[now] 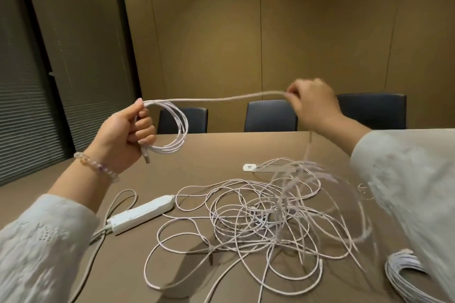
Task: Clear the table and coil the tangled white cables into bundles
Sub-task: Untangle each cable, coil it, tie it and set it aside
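Left hand (124, 134) grips a few finished loops (170, 128), right hand (311, 103) pinches the cable beyond them; one bundle (403, 270) done, big tangle (266, 214) below remains.

- One counter (152, 265) stood in view.
- Two hands showed: a left hand (123, 135) and a right hand (312, 103).
- One coil (172, 128) of white cable hung in the air.
- One tangled heap of white cables (258, 216) lay there; the strands could not be counted.
- One finished bundle (403, 268) sat at the edge.
- One power strip (140, 214).
- Three chairs (270, 115).
- One bead bracelet (96, 166).
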Action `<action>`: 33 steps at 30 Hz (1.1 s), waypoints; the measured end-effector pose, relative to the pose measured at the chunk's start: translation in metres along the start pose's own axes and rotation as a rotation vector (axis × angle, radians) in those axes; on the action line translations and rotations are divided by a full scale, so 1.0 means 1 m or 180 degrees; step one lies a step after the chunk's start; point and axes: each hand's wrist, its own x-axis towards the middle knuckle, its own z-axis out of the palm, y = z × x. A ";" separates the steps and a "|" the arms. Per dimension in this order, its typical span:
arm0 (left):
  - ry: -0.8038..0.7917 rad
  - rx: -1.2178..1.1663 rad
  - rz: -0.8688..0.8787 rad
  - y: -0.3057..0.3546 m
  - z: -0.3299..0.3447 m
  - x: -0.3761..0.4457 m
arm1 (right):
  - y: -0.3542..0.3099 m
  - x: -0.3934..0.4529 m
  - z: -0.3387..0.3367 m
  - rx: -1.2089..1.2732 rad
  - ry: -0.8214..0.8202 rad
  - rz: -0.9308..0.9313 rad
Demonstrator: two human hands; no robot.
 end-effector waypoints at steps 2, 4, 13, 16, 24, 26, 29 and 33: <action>0.0011 0.0040 -0.0045 -0.002 -0.001 0.013 | 0.015 -0.014 0.021 0.0155 -0.0854 0.0349; 0.0059 0.0035 -0.0081 -0.008 -0.005 0.026 | 0.024 -0.033 0.034 0.0779 -0.1307 0.0790; 0.0376 0.0348 -0.0190 -0.062 -0.022 0.066 | 0.002 -0.086 0.038 0.0718 -0.1856 0.0366; 0.0247 0.0817 -0.0188 -0.083 -0.006 0.067 | -0.034 -0.095 0.029 0.0706 -0.1836 -0.0187; -0.0719 0.1522 -0.0851 -0.121 0.027 0.043 | -0.060 -0.085 0.051 0.1541 -0.0689 -0.0189; -0.0843 0.1403 -0.1028 -0.126 0.032 0.038 | -0.058 -0.085 0.062 0.1755 -0.0671 -0.0079; -0.0777 0.1169 -0.1215 -0.132 0.037 0.038 | -0.058 -0.089 0.076 0.2106 -0.0566 0.0016; -0.0679 0.0630 -0.1454 -0.139 0.045 0.046 | -0.057 -0.093 0.093 0.1974 -0.0122 -0.0063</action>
